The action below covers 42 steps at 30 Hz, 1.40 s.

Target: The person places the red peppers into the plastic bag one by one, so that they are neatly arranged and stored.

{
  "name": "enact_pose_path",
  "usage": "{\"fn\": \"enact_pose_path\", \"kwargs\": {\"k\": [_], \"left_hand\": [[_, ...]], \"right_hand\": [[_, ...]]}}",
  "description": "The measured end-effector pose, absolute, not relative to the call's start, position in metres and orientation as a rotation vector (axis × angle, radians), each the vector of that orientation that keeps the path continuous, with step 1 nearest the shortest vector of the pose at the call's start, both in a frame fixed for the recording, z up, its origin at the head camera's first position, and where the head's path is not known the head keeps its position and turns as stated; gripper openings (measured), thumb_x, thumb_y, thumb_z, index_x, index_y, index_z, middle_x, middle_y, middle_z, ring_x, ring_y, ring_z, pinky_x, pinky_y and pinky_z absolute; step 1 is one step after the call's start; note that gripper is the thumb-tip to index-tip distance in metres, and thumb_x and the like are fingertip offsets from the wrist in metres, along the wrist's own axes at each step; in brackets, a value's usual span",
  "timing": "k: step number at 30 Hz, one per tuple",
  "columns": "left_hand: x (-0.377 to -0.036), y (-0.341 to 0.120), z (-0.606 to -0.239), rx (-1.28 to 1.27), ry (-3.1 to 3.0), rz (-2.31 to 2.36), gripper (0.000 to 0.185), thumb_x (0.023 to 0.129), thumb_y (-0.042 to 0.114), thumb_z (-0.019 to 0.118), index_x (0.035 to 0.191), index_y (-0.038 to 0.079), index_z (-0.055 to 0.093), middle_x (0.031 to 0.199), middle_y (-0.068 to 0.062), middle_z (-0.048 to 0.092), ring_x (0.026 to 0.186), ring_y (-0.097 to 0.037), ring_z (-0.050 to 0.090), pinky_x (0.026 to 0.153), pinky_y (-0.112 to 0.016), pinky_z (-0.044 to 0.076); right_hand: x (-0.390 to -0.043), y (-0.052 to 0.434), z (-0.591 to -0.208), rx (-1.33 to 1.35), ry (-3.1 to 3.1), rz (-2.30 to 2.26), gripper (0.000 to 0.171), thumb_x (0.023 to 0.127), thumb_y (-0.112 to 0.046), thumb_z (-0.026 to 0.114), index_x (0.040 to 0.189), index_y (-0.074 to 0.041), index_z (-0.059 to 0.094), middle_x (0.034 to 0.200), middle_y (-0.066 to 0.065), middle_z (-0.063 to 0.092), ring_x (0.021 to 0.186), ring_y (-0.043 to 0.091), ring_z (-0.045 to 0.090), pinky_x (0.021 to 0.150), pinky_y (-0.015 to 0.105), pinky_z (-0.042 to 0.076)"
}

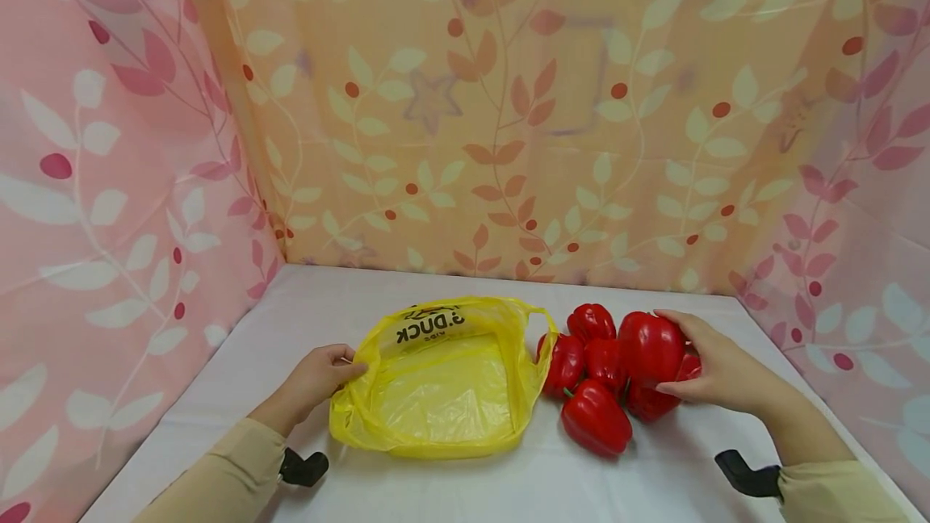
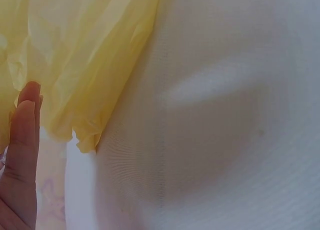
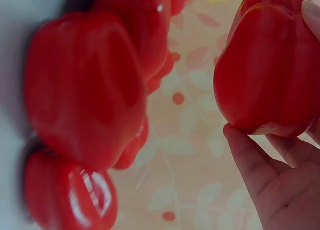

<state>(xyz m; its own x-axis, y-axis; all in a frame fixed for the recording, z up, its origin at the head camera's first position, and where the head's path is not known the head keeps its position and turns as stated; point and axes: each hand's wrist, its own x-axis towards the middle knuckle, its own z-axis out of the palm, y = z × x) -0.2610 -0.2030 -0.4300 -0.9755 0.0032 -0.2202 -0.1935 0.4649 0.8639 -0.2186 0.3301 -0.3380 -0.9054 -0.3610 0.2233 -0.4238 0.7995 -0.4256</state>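
Note:
A yellow plastic bag (image 1: 443,402) with dark lettering lies on the white table, its mouth spread wide toward me. My left hand (image 1: 320,378) pinches the bag's left edge between thumb and fingers; in the left wrist view, fingers (image 2: 25,125) lie against the yellow film (image 2: 85,55). On the right, my right hand (image 1: 719,366) grips a red bell pepper (image 1: 649,348), thumb on one side and fingers on the other. The right wrist view shows this held pepper (image 3: 270,65) raised apart from the others. Several red bell peppers (image 1: 597,418) lie clustered below and left of it.
A handle loop (image 1: 548,337) of the bag stands up against the nearest peppers. Floral cloth walls (image 1: 508,103) enclose the white tabletop (image 1: 581,491) at the back and both sides. Black wrist mounts (image 1: 748,476) stick out from both sleeves.

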Motion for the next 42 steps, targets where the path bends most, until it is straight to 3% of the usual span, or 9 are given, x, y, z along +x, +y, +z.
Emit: {"fn": "enact_pose_path", "kwargs": {"k": [6, 18, 25, 42], "left_hand": [[-0.26, -0.202, -0.43, -0.162, 2.517, 1.519, 0.029, 0.083, 0.033, 0.066, 0.092, 0.006, 0.06, 0.084, -0.005, 0.06, 0.07, -0.018, 0.054, 0.064, -0.028, 0.051], [-0.259, -0.2, -0.431, -0.171, 2.516, 1.509, 0.029, 0.082, 0.033, 0.066, 0.092, 0.006, 0.06, 0.084, -0.005, 0.059, 0.071, -0.018, 0.054, 0.065, -0.027, 0.051], [-0.26, -0.2, -0.433, -0.17, 2.515, 1.514, 0.028, 0.082, 0.032, 0.066, 0.091, 0.006, 0.06, 0.084, -0.005, 0.059, 0.071, -0.018, 0.053, 0.064, -0.027, 0.051], [-0.26, -0.198, -0.432, -0.164, 2.519, 1.497, 0.027, 0.083, 0.032, 0.066, 0.091, 0.006, 0.06, 0.084, -0.005, 0.059, 0.071, -0.019, 0.053, 0.064, -0.027, 0.051]], "right_hand": [[-0.226, 0.312, -0.33, 0.673, -2.862, 0.712, 0.095, 0.062, -0.031, 0.083, 0.137, -0.007, 0.031, 0.122, 0.012, 0.047, 0.104, 0.03, 0.051, 0.071, 0.038, 0.054], [-0.243, 0.281, -0.322, 0.743, -2.862, 0.814, 0.095, 0.063, -0.034, 0.083, 0.139, -0.014, 0.029, 0.126, 0.01, 0.044, 0.111, 0.033, 0.047, 0.074, 0.047, 0.052], [-0.25, 0.262, -0.32, 0.79, -2.843, 0.846, 0.095, 0.064, -0.037, 0.082, 0.14, -0.018, 0.028, 0.131, 0.006, 0.042, 0.113, 0.028, 0.046, 0.08, 0.047, 0.05], [-0.26, 0.212, -0.318, 0.9, -2.863, 0.969, 0.092, 0.063, -0.038, 0.082, 0.138, -0.027, 0.029, 0.126, -0.005, 0.044, 0.113, 0.02, 0.045, 0.08, 0.04, 0.051]]}}
